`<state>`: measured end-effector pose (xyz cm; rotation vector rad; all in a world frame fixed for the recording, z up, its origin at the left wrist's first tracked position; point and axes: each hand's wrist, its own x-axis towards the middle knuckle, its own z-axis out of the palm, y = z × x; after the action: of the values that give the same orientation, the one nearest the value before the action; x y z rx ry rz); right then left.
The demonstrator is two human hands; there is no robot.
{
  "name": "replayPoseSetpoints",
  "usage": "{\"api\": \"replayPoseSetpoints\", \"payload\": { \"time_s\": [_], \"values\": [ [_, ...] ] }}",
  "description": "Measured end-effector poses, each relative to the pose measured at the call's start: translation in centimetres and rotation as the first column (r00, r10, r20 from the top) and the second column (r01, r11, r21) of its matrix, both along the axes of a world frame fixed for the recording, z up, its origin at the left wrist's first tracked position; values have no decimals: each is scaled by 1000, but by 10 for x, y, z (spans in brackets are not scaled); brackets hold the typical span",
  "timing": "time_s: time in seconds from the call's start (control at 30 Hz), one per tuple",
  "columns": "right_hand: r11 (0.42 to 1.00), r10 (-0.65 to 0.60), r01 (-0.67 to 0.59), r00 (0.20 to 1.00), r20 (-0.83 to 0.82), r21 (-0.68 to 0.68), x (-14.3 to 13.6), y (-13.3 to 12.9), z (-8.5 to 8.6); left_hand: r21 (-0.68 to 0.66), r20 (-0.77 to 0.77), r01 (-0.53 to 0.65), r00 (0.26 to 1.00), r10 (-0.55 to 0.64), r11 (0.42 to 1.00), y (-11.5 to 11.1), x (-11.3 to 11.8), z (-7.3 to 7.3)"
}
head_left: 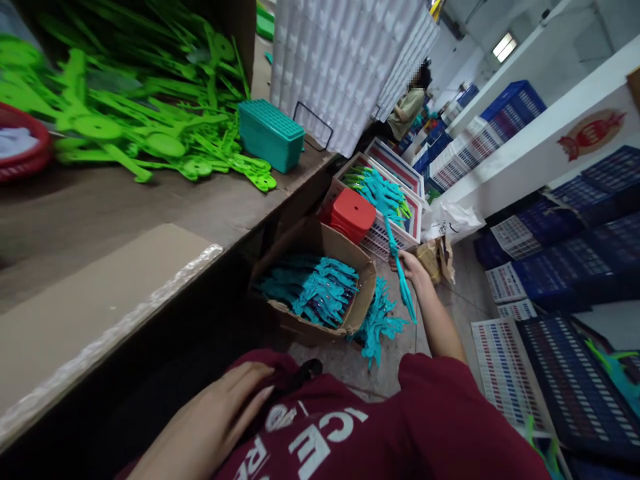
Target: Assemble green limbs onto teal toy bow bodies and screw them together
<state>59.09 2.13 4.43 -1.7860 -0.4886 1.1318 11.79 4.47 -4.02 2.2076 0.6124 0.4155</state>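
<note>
My right hand is closed around a long turquoise plastic piece, which hangs over the floor beside a cardboard box. The piece's upper end overlaps the turquoise and green pieces in a white crate. My left hand lies against my maroon shirt, fingers extended and holding nothing. Many turquoise pieces are stacked in the open cardboard box. Another pile of turquoise pieces lies on the floor at the box's right side.
A worktable at left bears bright green pieces, a teal basket and a red basket. A red stool stands behind the box. Blue and white crates line the right; a person sits farther back.
</note>
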Motion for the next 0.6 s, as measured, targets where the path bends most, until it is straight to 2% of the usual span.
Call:
{"api": "replayPoseSetpoints", "payload": {
  "time_s": [0.17, 0.23, 0.33, 0.4, 0.47, 0.5, 0.53, 0.6],
  "values": [
    [994, 77, -74, 996, -47, 79, -7, 4, 28, -137, 27, 36, 999, -32, 990, 3, 5, -2],
    [990, 114, -108, 992, -58, 94, -14, 11, 33, -192, 53, 42, 998, -32, 980, 6, 10, 1],
    [978, 182, -175, 982, -50, 115, -31, 25, 40, -270, 91, -4, 995, 30, 963, 11, 19, 8],
    [965, 224, -217, 974, -30, 150, -44, 33, 53, -342, 114, -62, 988, 107, 938, 13, 23, 16],
    [946, 255, -248, 967, -9, 208, -56, 40, 75, -453, 135, -122, 970, 203, 883, 17, 27, 27],
    [931, 279, -274, 960, 11, 243, -64, 42, 87, -527, 144, -151, 954, 263, 836, 19, 30, 33],
    [910, 313, -311, 949, 38, 273, -72, 45, 99, -605, 149, -182, 931, 335, 775, 21, 32, 39],
    [861, 407, -424, 906, 120, 281, -94, 51, 115, -759, 143, -227, 857, 495, 611, 26, 37, 49]
  ]
}}
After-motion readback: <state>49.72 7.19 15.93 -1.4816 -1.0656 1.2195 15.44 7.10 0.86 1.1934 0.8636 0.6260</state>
